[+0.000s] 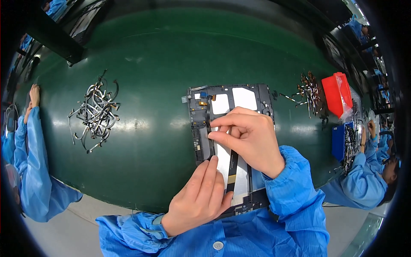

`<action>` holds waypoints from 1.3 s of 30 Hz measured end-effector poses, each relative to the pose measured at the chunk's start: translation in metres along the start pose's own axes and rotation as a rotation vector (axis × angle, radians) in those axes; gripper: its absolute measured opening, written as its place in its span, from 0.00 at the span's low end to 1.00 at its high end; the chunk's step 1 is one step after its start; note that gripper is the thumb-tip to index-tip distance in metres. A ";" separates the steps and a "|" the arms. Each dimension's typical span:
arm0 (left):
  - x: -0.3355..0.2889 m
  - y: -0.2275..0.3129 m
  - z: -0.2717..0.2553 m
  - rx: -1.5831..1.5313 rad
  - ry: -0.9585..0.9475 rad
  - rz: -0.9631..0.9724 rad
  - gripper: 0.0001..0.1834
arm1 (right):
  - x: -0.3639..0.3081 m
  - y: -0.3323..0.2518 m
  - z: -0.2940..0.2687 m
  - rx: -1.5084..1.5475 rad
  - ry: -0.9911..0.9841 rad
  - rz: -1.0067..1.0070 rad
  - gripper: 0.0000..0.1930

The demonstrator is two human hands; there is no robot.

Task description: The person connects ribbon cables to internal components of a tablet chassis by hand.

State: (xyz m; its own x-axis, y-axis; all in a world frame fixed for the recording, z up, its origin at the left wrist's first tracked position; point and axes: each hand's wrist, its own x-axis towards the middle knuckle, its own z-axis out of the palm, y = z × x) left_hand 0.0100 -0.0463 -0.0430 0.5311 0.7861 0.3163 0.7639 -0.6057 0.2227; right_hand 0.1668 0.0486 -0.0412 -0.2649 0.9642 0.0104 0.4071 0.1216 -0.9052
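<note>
A flat black device housing (pixel 199 118) with white panels and small circuit parts lies on the green table in front of me. Along its left part runs a thin black cable (pixel 209 112). My right hand (pixel 248 135) reaches over the housing from the right, thumb and forefinger pinched on the cable; its part between the fingertips is mostly hidden. Fingers stretched out, my left hand (pixel 198 199) rests on the lower part of the housing, with two fingertips pressing beside the cable's lower stretch. A black strip with a gold-coloured band (pixel 231 179) shows between my hands.
Left on the green table (pixel 150 68) lies a tangled pile of flat cables (pixel 96 113). Another cable pile (pixel 310 92) lies right, beside a red bin (pixel 337 94) and a blue bin (pixel 339 141). People in blue sleeves sit at the left (pixel 36 171) and right (pixel 357 180).
</note>
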 end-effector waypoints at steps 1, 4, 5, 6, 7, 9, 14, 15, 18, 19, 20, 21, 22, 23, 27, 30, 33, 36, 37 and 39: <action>0.000 0.000 0.000 -0.001 -0.003 -0.007 0.23 | 0.000 0.000 0.000 0.001 0.000 0.004 0.08; 0.001 0.000 0.000 -0.007 -0.007 -0.009 0.23 | 0.000 0.000 0.000 -0.001 0.002 -0.012 0.07; 0.001 0.001 0.000 -0.010 -0.010 -0.007 0.23 | 0.000 0.001 0.000 -0.003 0.005 -0.022 0.06; 0.001 0.001 0.000 -0.005 -0.011 -0.013 0.22 | 0.000 0.001 0.000 -0.003 0.008 -0.032 0.06; 0.001 0.002 0.000 0.000 -0.011 -0.019 0.22 | 0.000 0.002 0.001 -0.001 0.009 -0.029 0.06; 0.001 0.002 0.000 0.006 -0.016 -0.022 0.22 | 0.000 0.002 0.001 0.013 0.026 -0.049 0.06; 0.002 0.003 0.000 0.015 -0.016 -0.019 0.22 | -0.002 0.004 0.001 -0.008 0.045 -0.062 0.06; 0.003 0.004 0.000 0.044 -0.029 -0.020 0.20 | -0.003 0.004 0.000 -0.013 0.052 -0.070 0.06; 0.002 0.002 -0.004 0.088 -0.051 -0.034 0.19 | 0.000 0.005 0.006 -0.017 0.057 -0.102 0.06; 0.002 0.002 -0.004 0.087 -0.053 -0.036 0.19 | 0.000 0.004 0.006 -0.017 0.059 -0.102 0.06; 0.002 0.002 -0.004 0.087 -0.053 -0.036 0.19 | 0.000 0.004 0.006 -0.021 0.065 -0.105 0.07; 0.002 0.002 -0.004 0.083 -0.050 -0.033 0.19 | -0.001 0.004 0.006 -0.026 0.072 -0.108 0.07; 0.002 0.001 -0.003 0.078 -0.047 -0.031 0.19 | -0.001 0.004 0.006 -0.026 0.073 -0.108 0.07; 0.003 0.001 -0.002 0.078 -0.046 -0.030 0.19 | -0.001 0.005 0.006 -0.039 0.085 -0.110 0.07; 0.003 0.002 -0.003 0.078 -0.051 -0.027 0.19 | 0.000 0.003 0.005 -0.051 0.079 -0.076 0.07; 0.002 0.002 -0.002 0.046 -0.039 -0.020 0.20 | 0.004 -0.001 0.001 -0.065 0.046 0.006 0.06; 0.002 0.003 0.000 0.012 -0.018 -0.017 0.21 | 0.006 0.003 0.005 0.000 0.097 -0.045 0.06; 0.002 0.003 0.000 0.004 -0.010 -0.026 0.21 | 0.006 0.005 0.006 -0.008 0.102 -0.060 0.06; 0.002 0.003 0.000 -0.001 -0.009 -0.030 0.21 | 0.006 0.005 0.006 -0.008 0.103 -0.059 0.06; 0.002 0.003 0.000 -0.003 -0.012 -0.030 0.21 | 0.005 0.004 0.007 -0.015 0.115 -0.075 0.05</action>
State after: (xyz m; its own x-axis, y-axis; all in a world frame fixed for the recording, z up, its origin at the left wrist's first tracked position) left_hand 0.0135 -0.0469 -0.0417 0.5120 0.8055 0.2985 0.7785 -0.5819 0.2351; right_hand 0.1608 0.0524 -0.0475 -0.1935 0.9728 0.1273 0.4034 0.1971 -0.8935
